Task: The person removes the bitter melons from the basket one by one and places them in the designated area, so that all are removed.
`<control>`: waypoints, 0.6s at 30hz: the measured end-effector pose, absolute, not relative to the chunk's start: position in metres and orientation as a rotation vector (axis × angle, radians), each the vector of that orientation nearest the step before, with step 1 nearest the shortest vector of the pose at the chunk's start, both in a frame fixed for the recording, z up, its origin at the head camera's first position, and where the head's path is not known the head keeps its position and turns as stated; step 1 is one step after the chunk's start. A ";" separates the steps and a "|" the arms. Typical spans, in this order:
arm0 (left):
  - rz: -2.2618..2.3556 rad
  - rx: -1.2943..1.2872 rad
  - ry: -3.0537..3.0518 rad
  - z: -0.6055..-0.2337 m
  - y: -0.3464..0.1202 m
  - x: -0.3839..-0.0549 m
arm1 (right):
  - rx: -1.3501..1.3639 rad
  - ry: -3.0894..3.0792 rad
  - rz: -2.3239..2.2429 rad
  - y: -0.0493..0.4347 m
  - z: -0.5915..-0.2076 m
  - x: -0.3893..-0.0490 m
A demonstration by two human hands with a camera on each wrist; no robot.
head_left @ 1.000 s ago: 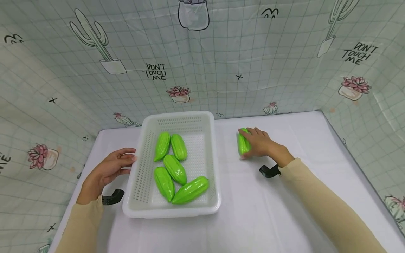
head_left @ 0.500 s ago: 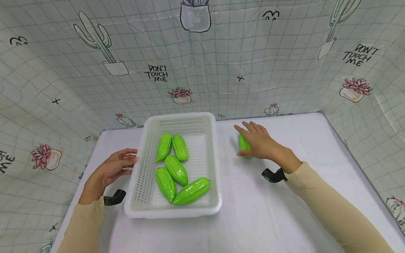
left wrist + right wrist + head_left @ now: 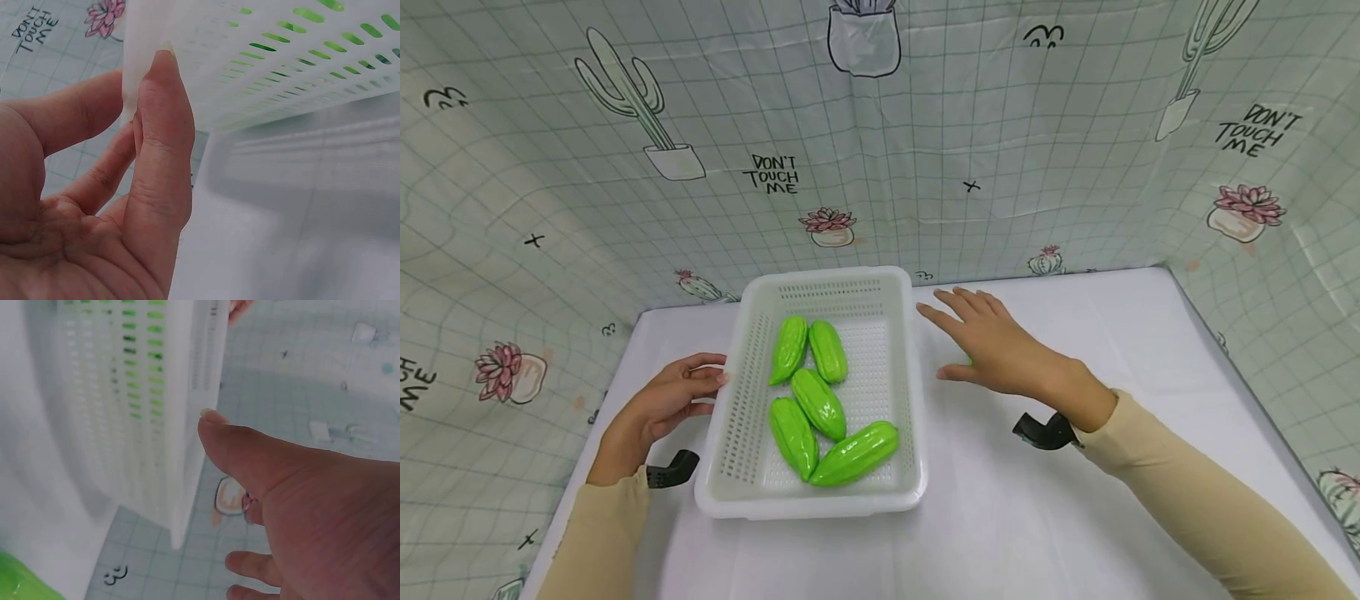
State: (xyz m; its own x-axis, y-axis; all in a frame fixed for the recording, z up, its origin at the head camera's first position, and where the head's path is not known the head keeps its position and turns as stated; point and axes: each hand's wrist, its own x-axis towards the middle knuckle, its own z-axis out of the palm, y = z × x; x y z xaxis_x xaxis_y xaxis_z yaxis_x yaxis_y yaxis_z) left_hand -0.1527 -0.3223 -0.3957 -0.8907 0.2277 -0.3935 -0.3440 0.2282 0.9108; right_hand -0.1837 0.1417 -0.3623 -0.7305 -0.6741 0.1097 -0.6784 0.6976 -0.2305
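A white perforated basket stands on the table with several glossy, ridged green gourds lying in it. My left hand pinches the basket's left rim; in the left wrist view its thumb lies along the outer wall near the lip. My right hand, fingers spread and holding nothing, hovers over the table just right of the basket. Beneath it another gourd lies on the table, nearly hidden by the hand in the head view.
A white cloth covers the table. Behind and on both sides hangs a grid-patterned curtain with cactus drawings, its foot meeting the table's back edge close behind the basket.
My right hand has let go of the gourd on the table, spread its fingers and shifted left towards the basket. My left hand keeps its place at the rim.
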 end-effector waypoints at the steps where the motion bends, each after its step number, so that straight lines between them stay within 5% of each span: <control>1: 1.704 -0.107 2.062 -0.396 -0.322 -0.153 | 1.165 -2.866 0.395 0.139 -0.361 -0.182; 18: 1.698 -0.107 2.071 -0.395 -0.321 -0.151 | 1.663 -2.708 0.380 0.091 -0.346 -0.172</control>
State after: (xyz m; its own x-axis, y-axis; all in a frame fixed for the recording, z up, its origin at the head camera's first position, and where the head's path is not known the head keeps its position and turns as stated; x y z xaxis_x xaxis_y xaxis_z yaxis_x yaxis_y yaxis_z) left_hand -0.1513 -0.3213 -0.3947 -0.8925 0.2234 -0.3917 -0.3403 0.2364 0.9101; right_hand -0.1718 0.0914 -0.3458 -0.4588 -0.8855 0.0736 -0.8716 0.4324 -0.2311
